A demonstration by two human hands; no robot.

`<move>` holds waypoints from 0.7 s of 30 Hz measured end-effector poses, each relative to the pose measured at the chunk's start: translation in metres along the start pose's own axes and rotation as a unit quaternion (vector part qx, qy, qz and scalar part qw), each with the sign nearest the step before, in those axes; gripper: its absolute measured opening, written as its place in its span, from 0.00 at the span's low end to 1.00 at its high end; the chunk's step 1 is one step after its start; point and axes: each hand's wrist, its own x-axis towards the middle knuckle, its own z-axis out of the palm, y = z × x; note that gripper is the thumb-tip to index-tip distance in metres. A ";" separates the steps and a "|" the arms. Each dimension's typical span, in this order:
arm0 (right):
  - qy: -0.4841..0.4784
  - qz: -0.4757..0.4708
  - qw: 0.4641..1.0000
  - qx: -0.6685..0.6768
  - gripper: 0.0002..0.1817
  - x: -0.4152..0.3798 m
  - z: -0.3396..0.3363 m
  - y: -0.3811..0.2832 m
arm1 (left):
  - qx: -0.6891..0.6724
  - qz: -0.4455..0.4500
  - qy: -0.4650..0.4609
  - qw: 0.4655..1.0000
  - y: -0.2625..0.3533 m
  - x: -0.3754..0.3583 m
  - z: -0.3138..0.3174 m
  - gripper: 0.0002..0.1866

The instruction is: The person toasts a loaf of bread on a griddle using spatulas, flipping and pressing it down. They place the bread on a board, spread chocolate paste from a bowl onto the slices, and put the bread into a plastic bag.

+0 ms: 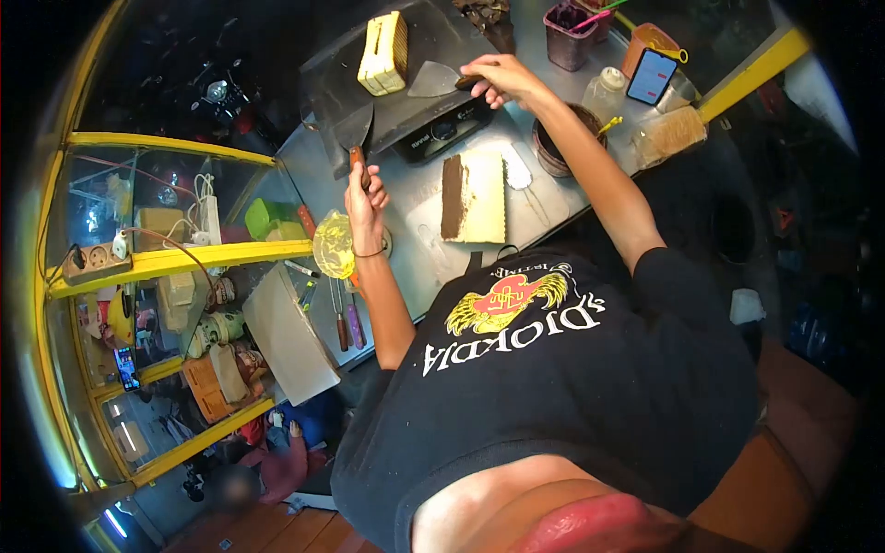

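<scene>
My left hand (366, 192) is closed around the wooden handle of a spatula (356, 127), its dark blade over the left side of the griddle. My right hand (502, 79) grips the dark handle of a second spatula (433, 79), whose broad metal blade lies low over the griddle plate (369, 115). Left of that blade, a block of pale bread (383, 53) with browned edges sits on the griddle. In front of the stove, bread (483, 197) with a dark brown spread along its left part lies on a white board (539, 198).
A tub of yellow spread (334, 245) stands beside my left wrist. Under my right forearm is a container with dark contents (551, 152). A jar (605, 92), a phone (652, 76) and wrapped bread (671, 136) line the right. Long-handled tools (348, 318) and a yellow-framed glass case (175, 256) are at left.
</scene>
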 end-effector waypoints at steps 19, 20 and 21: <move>0.164 -0.218 0.933 -0.235 0.15 0.038 0.044 -0.040 | 0.565 0.154 0.049 0.809 0.092 0.097 0.010 0.26; 0.158 -0.137 0.959 -0.192 0.15 0.028 0.040 -0.048 | 0.572 0.144 0.046 0.806 0.092 0.099 0.008 0.26; 0.146 -0.119 0.970 -0.155 0.16 0.039 0.032 -0.042 | 0.571 0.144 0.046 0.807 0.091 0.100 0.010 0.26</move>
